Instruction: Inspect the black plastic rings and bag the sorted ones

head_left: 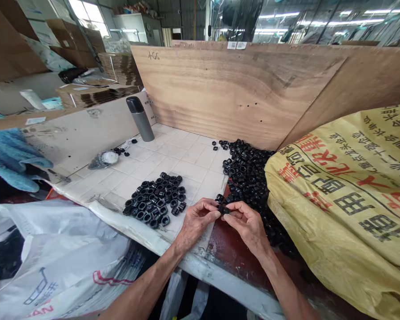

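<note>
Between the fingertips of both hands is a small black plastic ring [222, 209], partly covered by the fingers. My left hand [200, 220] pinches it from the left, thumb and forefinger closed. From the right, my right hand [248, 224] grips it with thumb and forefinger too. Left of my hands, a loose pile of black rings [155, 198] lies on the pale tiled tabletop [190, 155]. Beyond and to the right is a larger heap of the same black parts [250, 169], reaching down beside my right hand.
A yellow woven sack [346, 195] leans in at the right. At the back rises a plywood board [233, 89]. A grey flask [141, 119] and a clear plastic bag [103, 160] stand at the far left. A white sack [56, 258] hangs below the near edge.
</note>
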`<state>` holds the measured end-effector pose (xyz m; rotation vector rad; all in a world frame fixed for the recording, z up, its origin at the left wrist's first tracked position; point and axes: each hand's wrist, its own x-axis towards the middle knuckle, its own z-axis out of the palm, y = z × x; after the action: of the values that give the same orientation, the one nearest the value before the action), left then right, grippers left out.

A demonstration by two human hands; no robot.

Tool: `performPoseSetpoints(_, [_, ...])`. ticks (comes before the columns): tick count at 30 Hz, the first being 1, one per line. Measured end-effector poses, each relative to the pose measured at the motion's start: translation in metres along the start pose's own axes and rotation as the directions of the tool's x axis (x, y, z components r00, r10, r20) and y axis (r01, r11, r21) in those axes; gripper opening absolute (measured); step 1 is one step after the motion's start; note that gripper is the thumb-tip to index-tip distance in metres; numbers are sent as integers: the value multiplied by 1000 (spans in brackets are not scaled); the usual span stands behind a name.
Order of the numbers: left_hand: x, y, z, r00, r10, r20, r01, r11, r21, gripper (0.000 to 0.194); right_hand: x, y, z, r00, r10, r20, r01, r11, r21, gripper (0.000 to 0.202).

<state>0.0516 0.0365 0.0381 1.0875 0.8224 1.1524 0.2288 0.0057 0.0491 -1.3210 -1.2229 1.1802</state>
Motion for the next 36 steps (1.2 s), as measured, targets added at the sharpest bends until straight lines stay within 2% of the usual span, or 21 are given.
performPoseSetpoints(5, [-1, 1, 3, 998, -52, 24, 53, 997, -57, 19, 0, 7, 0, 991, -132, 3, 131, 980, -148, 22])
performPoseSetpoints(8, [-2, 0, 4, 996, -66, 53, 72, 990, -122, 29, 1, 10, -1, 984, -178, -5, 174, 965, -195, 23])
performPoseSetpoints(12, [-2, -2, 4, 991, -40, 127, 53, 994, -99, 28, 0, 9, 0, 978, -210, 0, 206, 958, -202, 23])
performPoseSetpoints(16, [-3, -4, 5, 988, -22, 152, 37, 995, -94, 27, -1, 7, 1, 962, -272, 23, 266, 914, -308, 13])
performPoseSetpoints(22, [-3, -9, 5, 992, -25, 125, 35, 996, -76, 27, 2, 10, -3, 972, -233, 35, 234, 937, -259, 12])
performPoseSetpoints(28, [-3, -3, 4, 979, -139, 150, 156, 982, -108, 29, 1, 1, -4, 903, -421, 85, 426, 849, -313, 6])
performPoseSetpoints(31, [-3, -1, 5, 978, -141, 156, 162, 977, -135, 30, 1, -1, -2, 915, -398, 64, 400, 878, -262, 7])
performPoseSetpoints(36, [-1, -8, 6, 985, -98, 144, 119, 982, -144, 29, 0, 7, 2, 962, -263, -77, 243, 948, -205, 13])
